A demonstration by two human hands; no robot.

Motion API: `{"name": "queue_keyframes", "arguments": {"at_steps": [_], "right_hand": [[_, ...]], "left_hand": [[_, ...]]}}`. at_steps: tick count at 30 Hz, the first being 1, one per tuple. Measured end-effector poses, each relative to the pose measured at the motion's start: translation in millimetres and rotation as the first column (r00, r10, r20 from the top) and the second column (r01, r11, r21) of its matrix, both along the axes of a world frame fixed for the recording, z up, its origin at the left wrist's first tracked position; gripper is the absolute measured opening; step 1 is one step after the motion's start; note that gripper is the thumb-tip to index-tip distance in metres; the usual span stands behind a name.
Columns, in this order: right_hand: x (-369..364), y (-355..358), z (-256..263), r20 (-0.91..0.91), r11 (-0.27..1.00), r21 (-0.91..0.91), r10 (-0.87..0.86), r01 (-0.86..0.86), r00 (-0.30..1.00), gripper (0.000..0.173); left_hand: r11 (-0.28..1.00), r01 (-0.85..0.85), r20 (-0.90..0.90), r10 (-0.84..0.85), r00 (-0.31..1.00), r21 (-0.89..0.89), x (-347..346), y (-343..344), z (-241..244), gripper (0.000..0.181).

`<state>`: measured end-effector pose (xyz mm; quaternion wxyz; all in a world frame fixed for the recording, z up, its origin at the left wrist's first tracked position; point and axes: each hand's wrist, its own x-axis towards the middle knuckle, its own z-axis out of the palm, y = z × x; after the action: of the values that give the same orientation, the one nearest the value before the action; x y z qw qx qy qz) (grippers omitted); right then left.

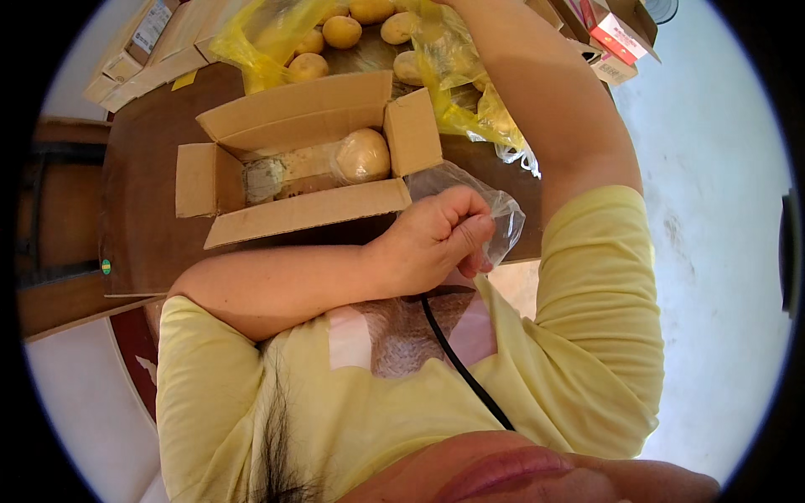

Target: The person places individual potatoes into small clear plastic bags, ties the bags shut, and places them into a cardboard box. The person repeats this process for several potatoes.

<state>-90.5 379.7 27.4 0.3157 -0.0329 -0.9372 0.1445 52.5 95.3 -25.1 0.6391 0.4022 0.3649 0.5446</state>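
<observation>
My left hand (pixel 446 232) is closed around a clear plastic bag (pixel 506 220), just right of the open cardboard box (pixel 308 217). The bag's film spreads behind and beside my fingers; whether anything is inside it cannot be seen. In the right end of the box lies a round, yellow-brown fruit or vegetable (pixel 365 156), wrapped in clear plastic. All four flaps of the box stand outward. My right arm stretches up past the top edge of the picture, so the right hand is out of view. It reaches toward yellow plastic bags (pixel 258 63) around loose round produce (pixel 341 33).
Everything stands on a dark brown table (pixel 157 157). Long cardboard cartons (pixel 170 44) line its far left. At the far right are more opened boxes (pixel 619 38), one red and white. A chair (pixel 56 207) or similar frame is at the left.
</observation>
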Motion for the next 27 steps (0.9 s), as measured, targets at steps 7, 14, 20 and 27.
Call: {"name": "queue_keyframes", "arguments": {"at_steps": [7, 14, 20, 27], "right_hand": [[61, -42, 51, 0.453, 0.968, -0.192, 0.234, -0.162, 0.861, 0.023], [43, -20, 24, 0.369, 0.966, 0.24, 0.0, -0.095, 0.929, 0.027], [40, -65, 34, 0.518, 0.937, 0.346, -0.151, -0.045, 0.842, 0.026], [12, -94, 13, 0.151, 0.689, 0.614, 0.377, -0.386, 0.914, 0.048]], "left_hand": [[0.999, -0.044, 0.007, 0.044, 0.999, -0.021, -2, -2, 1, 0.014], [0.998, -0.054, -0.008, 0.054, 0.999, -0.031, -7, 6, 1, 0.013], [0.998, -0.056, -0.019, 0.056, 0.998, -0.035, -6, 4, 1, 0.012], [0.999, 0.029, -0.048, -0.031, 0.998, -0.034, -7, 4, -1, 0.01]]}}
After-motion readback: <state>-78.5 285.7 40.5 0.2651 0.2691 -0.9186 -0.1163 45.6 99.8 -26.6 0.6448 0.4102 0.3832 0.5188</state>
